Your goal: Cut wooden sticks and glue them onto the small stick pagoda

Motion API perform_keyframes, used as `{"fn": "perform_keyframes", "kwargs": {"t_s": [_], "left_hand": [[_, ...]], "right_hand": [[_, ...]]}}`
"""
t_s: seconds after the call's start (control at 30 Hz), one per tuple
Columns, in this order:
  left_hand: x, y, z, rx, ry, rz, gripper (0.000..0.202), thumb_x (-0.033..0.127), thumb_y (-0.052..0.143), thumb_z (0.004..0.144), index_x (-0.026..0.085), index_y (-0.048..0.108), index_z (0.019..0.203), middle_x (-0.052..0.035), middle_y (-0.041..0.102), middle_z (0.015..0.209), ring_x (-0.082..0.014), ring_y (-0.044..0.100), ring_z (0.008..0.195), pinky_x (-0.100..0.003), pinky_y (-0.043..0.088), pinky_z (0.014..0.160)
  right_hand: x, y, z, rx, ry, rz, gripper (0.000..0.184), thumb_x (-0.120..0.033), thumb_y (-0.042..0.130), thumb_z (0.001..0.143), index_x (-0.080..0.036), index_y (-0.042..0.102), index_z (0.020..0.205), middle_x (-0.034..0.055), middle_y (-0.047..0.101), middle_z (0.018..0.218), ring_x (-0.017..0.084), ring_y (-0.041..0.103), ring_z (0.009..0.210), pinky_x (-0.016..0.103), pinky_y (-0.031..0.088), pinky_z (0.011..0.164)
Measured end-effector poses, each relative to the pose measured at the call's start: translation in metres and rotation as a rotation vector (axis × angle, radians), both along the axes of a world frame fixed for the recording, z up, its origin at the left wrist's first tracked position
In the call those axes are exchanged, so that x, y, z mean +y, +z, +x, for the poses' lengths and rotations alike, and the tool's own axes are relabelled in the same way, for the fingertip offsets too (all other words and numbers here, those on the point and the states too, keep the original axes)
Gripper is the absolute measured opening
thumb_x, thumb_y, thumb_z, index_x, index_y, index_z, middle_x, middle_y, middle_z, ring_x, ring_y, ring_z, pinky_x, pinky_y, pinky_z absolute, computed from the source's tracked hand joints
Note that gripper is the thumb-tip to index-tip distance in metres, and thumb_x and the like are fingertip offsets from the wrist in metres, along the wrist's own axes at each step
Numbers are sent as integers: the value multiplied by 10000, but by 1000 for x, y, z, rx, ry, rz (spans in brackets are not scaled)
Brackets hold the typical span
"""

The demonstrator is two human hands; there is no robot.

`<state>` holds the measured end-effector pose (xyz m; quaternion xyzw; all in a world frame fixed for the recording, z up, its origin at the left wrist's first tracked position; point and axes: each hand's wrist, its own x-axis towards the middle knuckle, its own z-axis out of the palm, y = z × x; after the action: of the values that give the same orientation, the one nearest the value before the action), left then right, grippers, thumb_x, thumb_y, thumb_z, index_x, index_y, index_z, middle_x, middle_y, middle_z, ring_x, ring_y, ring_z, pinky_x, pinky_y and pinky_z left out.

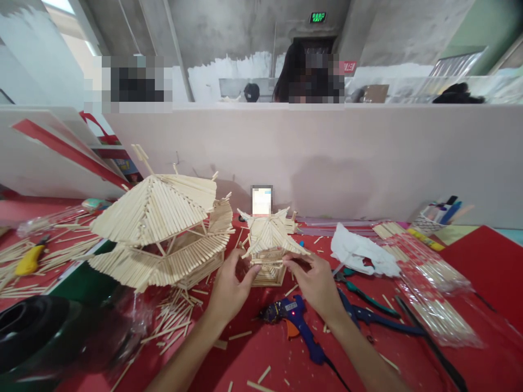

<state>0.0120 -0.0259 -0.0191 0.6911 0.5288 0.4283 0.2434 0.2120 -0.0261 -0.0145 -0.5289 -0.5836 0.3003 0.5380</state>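
In front of me on the red table stands a small pavilion model [268, 235] made of thin wooden sticks, with upturned roof corners. My left hand [233, 282] is at its left front, thumb and fingers closed at one end of a short wooden stick [268, 262]. At the other end of that stick, just below the roof edge, my right hand [314, 279] pinches with its fingertips. Whether the stick touches the model I cannot tell. Below the hands lies a blue glue gun [296, 321] with a lit red light.
A larger two-tiered stick pavilion [157, 223] stands left. Loose sticks [174, 318] litter the table. On the right are green-handled pliers [368, 298], a crumpled white tissue [362, 253], bagged sticks [439, 313] and a pen basket [431, 216]. A pale partition [347, 147] closes off the back; people are beyond it.
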Motion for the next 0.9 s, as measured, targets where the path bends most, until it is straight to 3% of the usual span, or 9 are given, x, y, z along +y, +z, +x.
{"fn": "perform_keyframes", "kwargs": {"t_s": [0.33,0.53,0.73,0.9], "left_hand": [[1,5,7,-7,28,-37,201,388,574,901,205,496,870,-5,610,801,-181,601,740,-279,445,666],[2,4,7,-13,43,-46,189,391,573,904,210,517,905,-18,611,796,-208,606,765,-310,451,697],[4,2,6,-88,29,-46,194,396,622,866,224,534,874,0,591,744,-203,592,699,-303,439,678],[3,3,6,8,34,-27,215,412,565,907,202,530,939,-3,595,775,-199,595,722,-312,454,703]], "right_hand": [[3,1,7,56,101,-149,185,-360,699,802,-190,730,868,86,781,930,274,728,877,394,572,813],[3,-3,13,156,107,-128,199,-353,717,766,-189,626,834,73,756,862,249,718,841,358,586,766],[6,-6,10,72,126,-123,226,-386,673,826,-181,654,919,95,758,965,258,706,905,382,567,818],[7,-8,8,65,150,-79,225,-339,666,839,-180,683,996,87,759,1008,254,703,927,380,553,847]]}}
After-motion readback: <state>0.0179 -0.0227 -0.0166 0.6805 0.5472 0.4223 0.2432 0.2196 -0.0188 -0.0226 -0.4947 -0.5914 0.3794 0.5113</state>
